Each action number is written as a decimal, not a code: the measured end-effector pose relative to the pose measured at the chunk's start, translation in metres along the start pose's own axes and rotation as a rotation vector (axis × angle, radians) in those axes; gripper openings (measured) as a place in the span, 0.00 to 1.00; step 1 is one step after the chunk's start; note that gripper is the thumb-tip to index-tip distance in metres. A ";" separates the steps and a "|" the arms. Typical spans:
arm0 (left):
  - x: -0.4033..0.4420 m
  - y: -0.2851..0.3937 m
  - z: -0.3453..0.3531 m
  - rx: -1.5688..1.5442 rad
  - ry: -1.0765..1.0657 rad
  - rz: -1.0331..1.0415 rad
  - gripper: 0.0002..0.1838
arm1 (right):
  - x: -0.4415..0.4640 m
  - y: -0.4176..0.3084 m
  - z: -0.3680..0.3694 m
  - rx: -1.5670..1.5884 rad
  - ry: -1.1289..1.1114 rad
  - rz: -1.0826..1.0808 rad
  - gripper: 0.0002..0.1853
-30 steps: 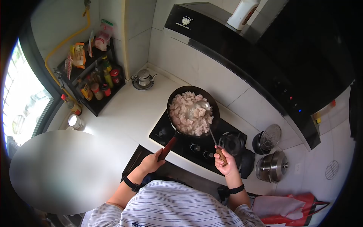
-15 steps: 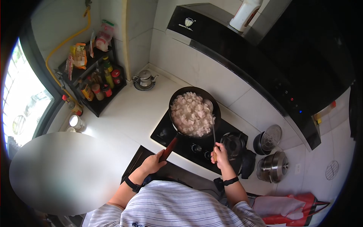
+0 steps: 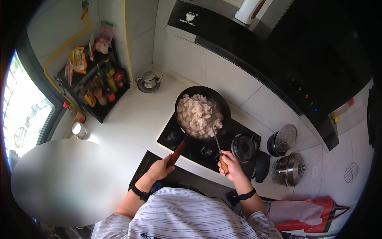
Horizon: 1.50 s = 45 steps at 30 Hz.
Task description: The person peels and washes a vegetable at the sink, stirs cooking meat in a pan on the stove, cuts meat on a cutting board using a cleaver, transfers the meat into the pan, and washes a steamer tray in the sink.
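Observation:
A dark wok [image 3: 224, 106] stands on the left side of the black gas stove [image 3: 169, 137], full of pale chopped meat [image 3: 195, 115] in cloudy liquid. My left hand [image 3: 160, 169] is closed around the wok's reddish-brown handle [image 3: 177, 153]. In my right hand [image 3: 231, 165] is the wooden grip of a ladle [image 3: 217, 142], its metal shaft slanting up into the wok. The ladle's head is among the meat, largely covered by it.
To the right are a second burner [image 3: 244, 147], a dark pot [image 3: 275, 145] and a lidded steel pot [image 3: 293, 170]. A small teapot [image 3: 149, 79] sits behind, left of the wok. A seasoning rack [image 3: 104, 113] fills the corner. Overhead hangs a black range hood [image 3: 238, 59].
The ladle's head has moved from the wok's right side leftward into the meat, which is heaped up there. My right hand has shifted slightly left. My left hand keeps its hold.

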<state>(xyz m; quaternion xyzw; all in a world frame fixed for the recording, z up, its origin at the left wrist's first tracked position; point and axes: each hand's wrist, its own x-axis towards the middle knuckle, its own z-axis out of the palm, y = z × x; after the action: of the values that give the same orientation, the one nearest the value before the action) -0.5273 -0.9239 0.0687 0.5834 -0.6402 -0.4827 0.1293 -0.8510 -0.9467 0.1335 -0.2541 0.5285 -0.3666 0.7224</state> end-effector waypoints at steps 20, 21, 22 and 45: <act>-0.008 0.000 0.007 -0.014 0.073 -0.004 0.34 | 0.073 -0.027 -0.011 -1.480 0.206 -0.606 0.22; -0.007 0.003 0.006 -0.005 0.070 -0.012 0.34 | 0.063 -0.030 -0.013 -1.543 0.178 -0.648 0.22; -0.008 0.005 0.005 0.004 0.064 -0.018 0.34 | 0.057 -0.031 -0.021 -1.616 0.145 -0.705 0.25; 0.005 0.008 0.010 0.052 0.086 -0.025 0.37 | -0.038 -0.013 -0.070 -1.573 0.323 -0.508 0.25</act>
<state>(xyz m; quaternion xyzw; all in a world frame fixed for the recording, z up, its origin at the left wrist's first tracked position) -0.5414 -0.9250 0.0677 0.6148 -0.6391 -0.4420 0.1352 -0.9273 -0.9227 0.1435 -0.7390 0.6535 -0.0747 0.1457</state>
